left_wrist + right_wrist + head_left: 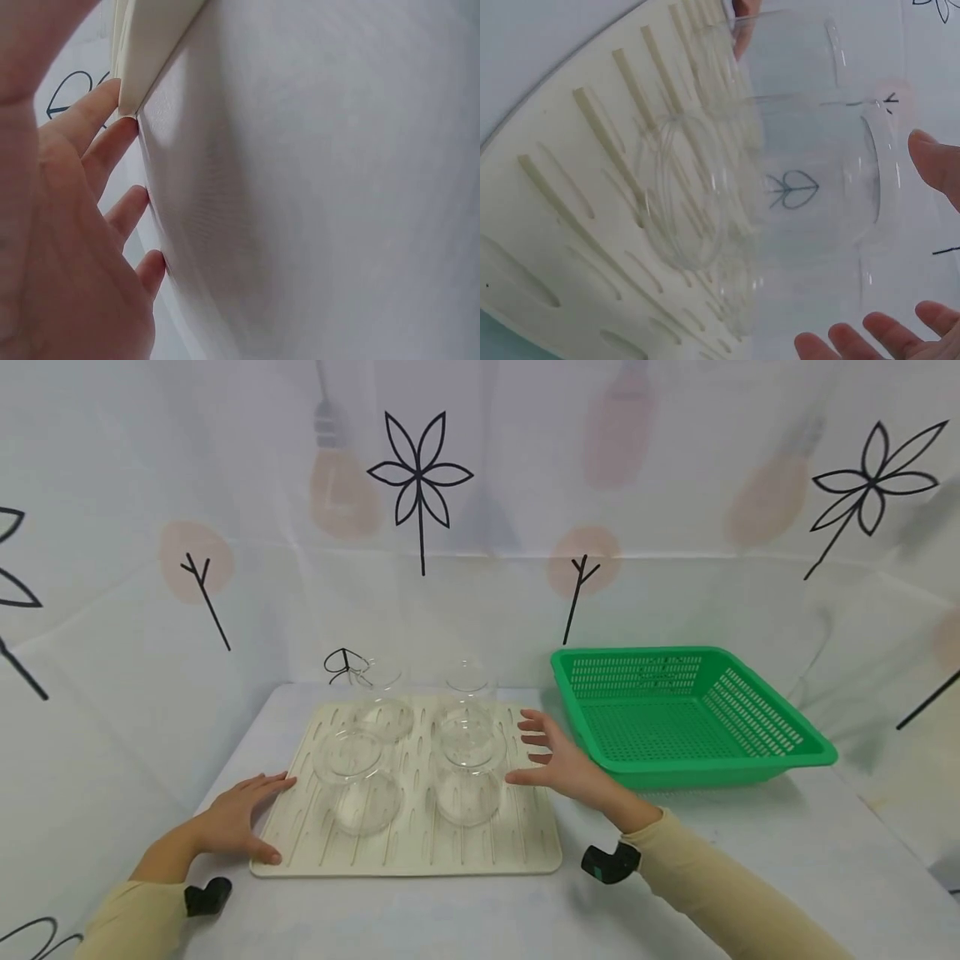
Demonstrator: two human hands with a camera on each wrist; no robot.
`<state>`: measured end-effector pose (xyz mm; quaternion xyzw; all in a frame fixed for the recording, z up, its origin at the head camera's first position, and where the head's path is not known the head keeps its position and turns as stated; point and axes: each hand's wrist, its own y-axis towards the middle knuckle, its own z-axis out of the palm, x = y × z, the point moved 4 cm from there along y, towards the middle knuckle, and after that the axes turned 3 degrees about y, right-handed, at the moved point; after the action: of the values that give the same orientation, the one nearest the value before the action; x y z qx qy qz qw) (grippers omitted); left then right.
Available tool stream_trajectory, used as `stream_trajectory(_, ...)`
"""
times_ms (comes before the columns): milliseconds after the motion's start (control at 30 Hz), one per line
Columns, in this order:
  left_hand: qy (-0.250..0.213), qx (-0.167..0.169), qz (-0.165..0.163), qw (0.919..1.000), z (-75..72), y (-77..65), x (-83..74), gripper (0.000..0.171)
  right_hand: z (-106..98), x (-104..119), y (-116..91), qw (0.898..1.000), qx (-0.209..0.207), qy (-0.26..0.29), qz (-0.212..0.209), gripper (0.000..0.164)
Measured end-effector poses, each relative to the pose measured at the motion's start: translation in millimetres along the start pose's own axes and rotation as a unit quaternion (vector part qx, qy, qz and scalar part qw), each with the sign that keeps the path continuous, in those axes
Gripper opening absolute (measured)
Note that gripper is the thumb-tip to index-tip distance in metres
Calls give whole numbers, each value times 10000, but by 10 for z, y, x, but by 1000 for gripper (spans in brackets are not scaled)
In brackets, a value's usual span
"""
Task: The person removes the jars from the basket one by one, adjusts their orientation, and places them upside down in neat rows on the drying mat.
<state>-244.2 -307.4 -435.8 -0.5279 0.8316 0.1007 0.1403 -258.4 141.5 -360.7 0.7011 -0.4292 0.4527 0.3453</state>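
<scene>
Several clear cylindrical containers stand in two rows on a cream ribbed drying mat (420,860). My left hand (238,817) is at the mat's left edge, fingers spread. In the left wrist view, fingertips of the left hand (82,225) touch the mat's edge (154,45) and the white surface. My right hand (566,770) hovers over the mat's right side with thumb and fingers parted. Nearest to it is the front right container (467,797). In the right wrist view, a gap shows between the right hand (889,337) and a clear container (795,161).
A green plastic basket (750,770) with perforated walls stands on the white table (420,918) to the right of the mat. Behind hangs a white patterned cloth (487,610). The back containers (386,714) stand close behind the front ones.
</scene>
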Motion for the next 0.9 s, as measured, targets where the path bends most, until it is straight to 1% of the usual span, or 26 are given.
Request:
stream_trajectory(200, 18, 30, -76, 10000, 7, 1, 13, 107, -119, 70, -43, 9997, -160, -46, -165, 91)
stream_trajectory(367, 113, 27, -139, 9998, 16, 0, 39, 108, -281, 116, -85, 9988, -365, -118, -315, 85)
stream_trajectory(500, 69, 47, -163, 9998, 11, 2, 46, 107, -460, 100, -115, 9978, -586, -228, -188, 80)
stream_trajectory(667, -5, 74, -95, 9999, 13, 9, 33, 105, -702, 106, -200, 9964, -794, -309, -26, 77)
stream_trajectory(900, 50, 144, -314, 9994, 21, -2, 5, 101, -1032, 151, -349, 9926, -1090, -509, 144, 72)
